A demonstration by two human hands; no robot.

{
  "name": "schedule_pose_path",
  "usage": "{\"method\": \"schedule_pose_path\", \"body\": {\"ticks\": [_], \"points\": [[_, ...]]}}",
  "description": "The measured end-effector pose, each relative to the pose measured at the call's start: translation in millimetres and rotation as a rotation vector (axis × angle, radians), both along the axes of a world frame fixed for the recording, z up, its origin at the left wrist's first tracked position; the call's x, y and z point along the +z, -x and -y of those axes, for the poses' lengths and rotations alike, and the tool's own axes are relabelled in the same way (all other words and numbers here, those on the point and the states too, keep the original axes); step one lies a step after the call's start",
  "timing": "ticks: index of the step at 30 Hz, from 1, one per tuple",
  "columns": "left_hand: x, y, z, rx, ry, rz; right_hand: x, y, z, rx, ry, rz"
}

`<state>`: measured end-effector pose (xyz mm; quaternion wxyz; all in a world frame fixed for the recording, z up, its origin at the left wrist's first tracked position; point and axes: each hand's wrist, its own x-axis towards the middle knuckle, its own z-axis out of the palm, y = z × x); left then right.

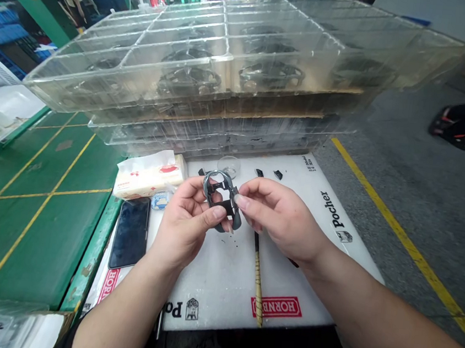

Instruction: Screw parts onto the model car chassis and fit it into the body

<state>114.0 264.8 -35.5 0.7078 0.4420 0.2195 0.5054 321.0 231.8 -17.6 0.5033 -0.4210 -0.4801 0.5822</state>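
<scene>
- Landmark: white plastic board (221, 283) with red and black print, on the edge of a green table (45, 176).
- Dark grey moulded plastic frame (219, 186), open-windowed, held up above the middle of the white plastic board.
- Frame's long axis runs roughly away from the onlooker's view of the person, tilted slightly; it sits between both hands, left hand looks nearer.
- Left hand (183, 221): narrow grip, holding the frame, thumb across its near end.
- Right hand (280, 215): narrow pinch, holding the frame's right side.
- Thin yellow-and-black stick (258, 273) lies on the board under the right hand.
- Left part of board: tissue pack (149, 176), black smartphone (130, 232).
- Beyond board: stacked clear plastic compartment trays (177, 63) holding dark parts.
</scene>
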Motion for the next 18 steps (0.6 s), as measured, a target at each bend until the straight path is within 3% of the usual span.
{"method": "schedule_pose_path", "body": {"ticks": [18], "points": [[3.0,4.6,-2.8,-0.135,0.217,0.040,3.5,-0.7,-0.8,0.004,-0.007,0.057]]}}
